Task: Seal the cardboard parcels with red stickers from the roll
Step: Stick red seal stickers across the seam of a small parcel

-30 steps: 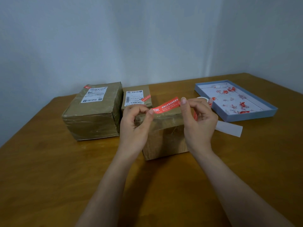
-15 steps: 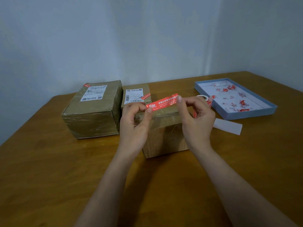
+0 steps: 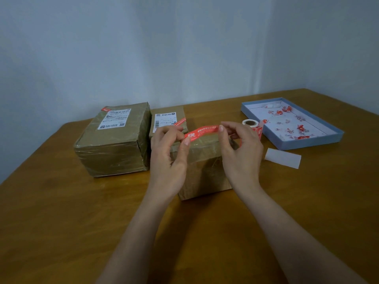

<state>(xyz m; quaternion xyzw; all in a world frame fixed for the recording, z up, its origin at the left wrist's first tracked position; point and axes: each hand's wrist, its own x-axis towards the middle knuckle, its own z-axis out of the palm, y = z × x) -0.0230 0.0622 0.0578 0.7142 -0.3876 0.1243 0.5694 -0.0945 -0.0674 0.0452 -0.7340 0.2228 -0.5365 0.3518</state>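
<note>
A red sticker (image 3: 202,132) is stretched between my two hands just above the nearest cardboard parcel (image 3: 205,171). My left hand (image 3: 169,158) pinches its left end, my right hand (image 3: 240,152) pinches its right end. Behind stand a small parcel (image 3: 168,119) with a white label and a red sticker on its edge, and a big parcel (image 3: 114,140) at the left with a label and a red sticker at its far corner. The sticker roll (image 3: 250,123) lies behind my right hand, its red strip trailing down.
A shallow blue box lid (image 3: 311,143) holding several torn red and white scraps sits at the right on the wooden table (image 3: 61,222). A white backing slip (image 3: 284,157) lies in front of it. Walls close the back.
Both hands have carried the sticker a little to the left and lower, closer to the near parcel's top edge. The parcels and roll have stayed put.
</note>
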